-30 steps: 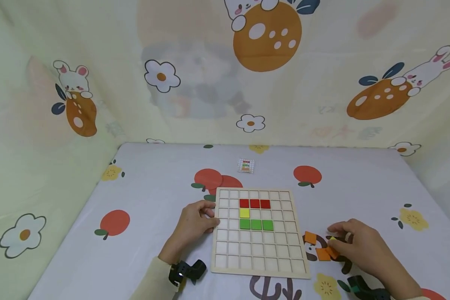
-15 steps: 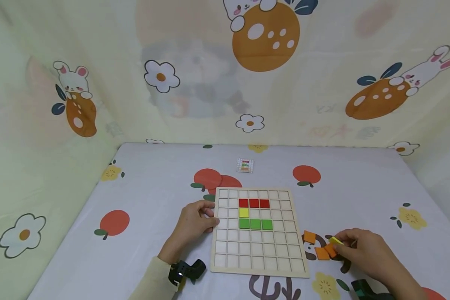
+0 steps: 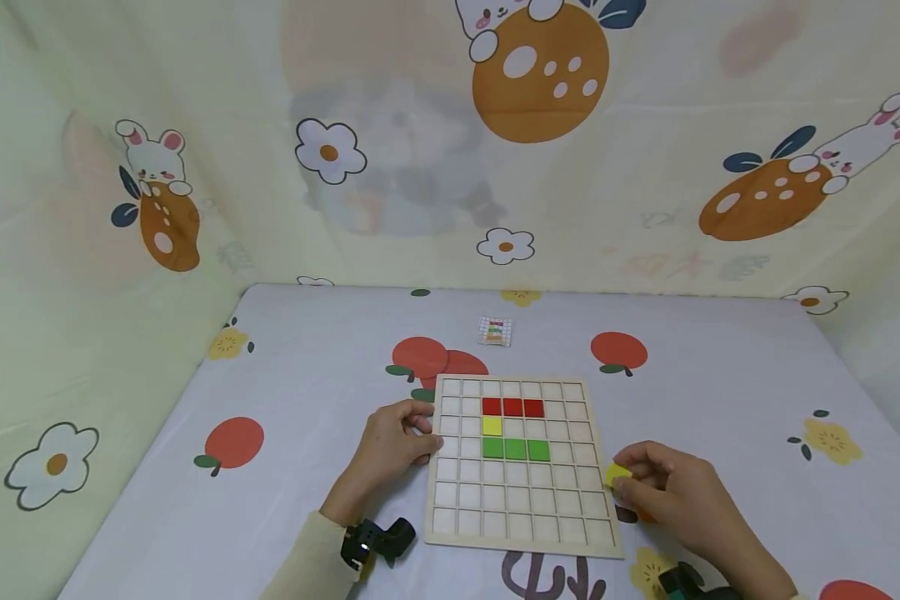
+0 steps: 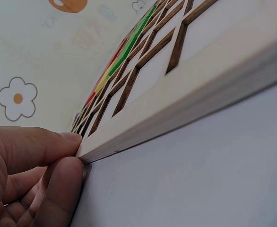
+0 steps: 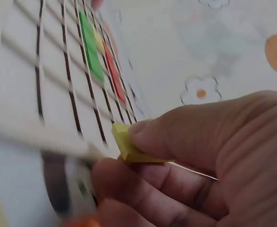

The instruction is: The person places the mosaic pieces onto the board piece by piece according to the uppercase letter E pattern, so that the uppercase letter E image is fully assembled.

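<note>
Evidently tile-laying was in hand: at the lower right of the head view, the right hand (image 3: 675,493) pinched one yellow tile (image 3: 616,475) near the right rim of the board (image 3: 521,526), lower centre. The next move seemed to call for lining it up over a cell. The left hand (image 3: 390,440), fingers bent, gripped the left rim. Seated tiles numbered three red tiles (image 3: 512,407), one seated yellow square (image 3: 492,426) and three green tiles (image 3: 516,449); orange pieces (image 5: 84,222), mostly hidden, defied counting.
</note>
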`<state>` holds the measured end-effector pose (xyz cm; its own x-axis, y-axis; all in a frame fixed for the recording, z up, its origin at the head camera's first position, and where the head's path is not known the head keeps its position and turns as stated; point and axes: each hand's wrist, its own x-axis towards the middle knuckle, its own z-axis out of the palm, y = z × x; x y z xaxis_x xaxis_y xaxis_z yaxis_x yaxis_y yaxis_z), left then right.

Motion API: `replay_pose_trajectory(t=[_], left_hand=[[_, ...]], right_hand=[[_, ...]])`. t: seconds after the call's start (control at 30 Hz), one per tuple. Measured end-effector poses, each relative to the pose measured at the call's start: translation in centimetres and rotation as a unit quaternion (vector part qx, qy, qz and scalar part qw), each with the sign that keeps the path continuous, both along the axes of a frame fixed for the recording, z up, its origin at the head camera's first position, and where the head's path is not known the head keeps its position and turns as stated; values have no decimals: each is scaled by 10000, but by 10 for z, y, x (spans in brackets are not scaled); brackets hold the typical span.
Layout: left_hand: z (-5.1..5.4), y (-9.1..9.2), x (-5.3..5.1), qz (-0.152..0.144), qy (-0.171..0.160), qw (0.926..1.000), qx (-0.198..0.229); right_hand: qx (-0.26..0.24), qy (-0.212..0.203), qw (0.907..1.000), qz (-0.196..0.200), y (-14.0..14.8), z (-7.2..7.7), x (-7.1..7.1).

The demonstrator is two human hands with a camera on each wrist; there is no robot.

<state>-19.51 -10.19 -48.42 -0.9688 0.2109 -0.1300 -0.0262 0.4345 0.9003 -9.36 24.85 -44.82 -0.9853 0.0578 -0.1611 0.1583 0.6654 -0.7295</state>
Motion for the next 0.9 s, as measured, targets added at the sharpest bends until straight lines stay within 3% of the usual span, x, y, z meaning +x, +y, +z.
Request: replay_pose_trajectory(t=[0.13, 0.4, 0.67, 0.9], left_hand=[[0, 0, 0, 3, 1, 10000, 15], [-2, 0, -1, -2, 22, 10000, 4], [-2, 1, 0, -2, -79, 9999, 134], [0, 1, 0, 16, -36, 9999, 120]], right_hand=[[-846, -92, 9957, 365, -18, -1, -5], [-1379, -90, 9843, 1102, -50, -7, -21], [-1507, -199, 9809, 1216, -78, -9, -37], [-1032, -126, 9889, 1064, -96, -7, -43]])
